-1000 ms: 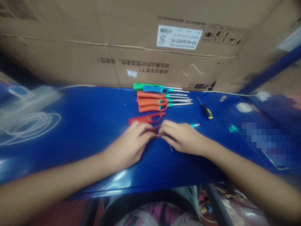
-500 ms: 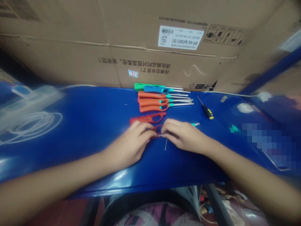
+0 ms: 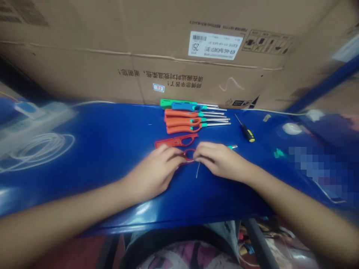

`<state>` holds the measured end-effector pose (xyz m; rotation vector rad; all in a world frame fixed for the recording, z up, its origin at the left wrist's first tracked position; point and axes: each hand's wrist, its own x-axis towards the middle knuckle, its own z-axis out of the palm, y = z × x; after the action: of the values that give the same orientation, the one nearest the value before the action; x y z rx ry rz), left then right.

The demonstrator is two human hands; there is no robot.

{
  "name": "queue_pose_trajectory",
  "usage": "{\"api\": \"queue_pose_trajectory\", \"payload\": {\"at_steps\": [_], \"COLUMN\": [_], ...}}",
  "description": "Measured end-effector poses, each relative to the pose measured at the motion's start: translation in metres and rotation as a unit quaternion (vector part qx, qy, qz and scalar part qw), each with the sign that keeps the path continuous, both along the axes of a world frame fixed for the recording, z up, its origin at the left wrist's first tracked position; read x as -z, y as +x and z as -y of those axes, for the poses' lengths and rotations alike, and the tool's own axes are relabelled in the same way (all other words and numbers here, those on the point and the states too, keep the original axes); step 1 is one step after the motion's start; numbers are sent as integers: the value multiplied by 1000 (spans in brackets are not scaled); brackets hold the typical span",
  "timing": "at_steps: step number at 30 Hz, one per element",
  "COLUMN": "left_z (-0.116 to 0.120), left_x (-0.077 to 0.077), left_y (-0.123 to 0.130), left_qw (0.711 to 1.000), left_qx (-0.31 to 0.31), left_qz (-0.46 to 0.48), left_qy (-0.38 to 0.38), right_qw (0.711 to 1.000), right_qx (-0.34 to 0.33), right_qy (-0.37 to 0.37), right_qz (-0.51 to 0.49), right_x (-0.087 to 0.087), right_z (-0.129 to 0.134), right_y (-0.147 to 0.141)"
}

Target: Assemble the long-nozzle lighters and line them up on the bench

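Near the middle of the blue table, my left hand is closed on a red plastic lighter part with a loop-shaped opening. My right hand pinches at the right end of the same part, its fingertips hiding what they grip. A thin pale strand hangs below my right fingertips. Beyond my right hand, a metal tube with a green collar sticks out. Another red handle shell lies just behind my left hand. Several orange lighters lie stacked farther back.
Blue and green lighters lie by the cardboard box. To the right are a black-yellow screwdriver, green bits and a white rounded object. A coiled white cable and a power strip are at left.
My right fingertips have shifted slightly right, showing more of the red loop. The thin strand has tilted and moved slightly left at its lower end. My left hand is almost unmoved.
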<state>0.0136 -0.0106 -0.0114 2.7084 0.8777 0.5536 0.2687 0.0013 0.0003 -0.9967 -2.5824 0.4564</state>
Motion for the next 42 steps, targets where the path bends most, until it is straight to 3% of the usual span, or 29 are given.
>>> {"api": "queue_pose_trajectory", "payload": {"at_steps": [17,24,27,29,31,33,36,37,38,42], "left_z": [-1,-6,-9,-10,-11,-12,-12,-12,-12,-13], "left_x": [1,3,3,3,4,5,6,7,7,10], "left_y": [-1,-3,-3,-4,-6,-6,-7,-6,-6,-5], "left_qw": [1000,999,999,999,999,998,999,999,999,998], "left_qx": [11,23,32,39,48,51,46,46,47,50], "left_qz": [-1,10,14,8,4,6,7,7,8,19], "left_qy": [24,28,19,17,19,24,26,26,24,30], "right_qw": [999,1000,998,990,973,936,848,816,802,768], "right_qx": [-2,-4,37,104,201,328,484,514,524,544], "right_qy": [-15,-2,43,85,114,106,-11,-80,-115,-239], "right_qz": [46,-2,-40,-39,-5,71,217,252,263,239], "right_x": [-13,-11,-8,-8,-13,-21,-38,-44,-48,-58], "right_z": [6,2,-9,-20,-30,-37,-42,-42,-41,-31], "right_y": [2,4,13,24,39,60,98,111,124,162]}}
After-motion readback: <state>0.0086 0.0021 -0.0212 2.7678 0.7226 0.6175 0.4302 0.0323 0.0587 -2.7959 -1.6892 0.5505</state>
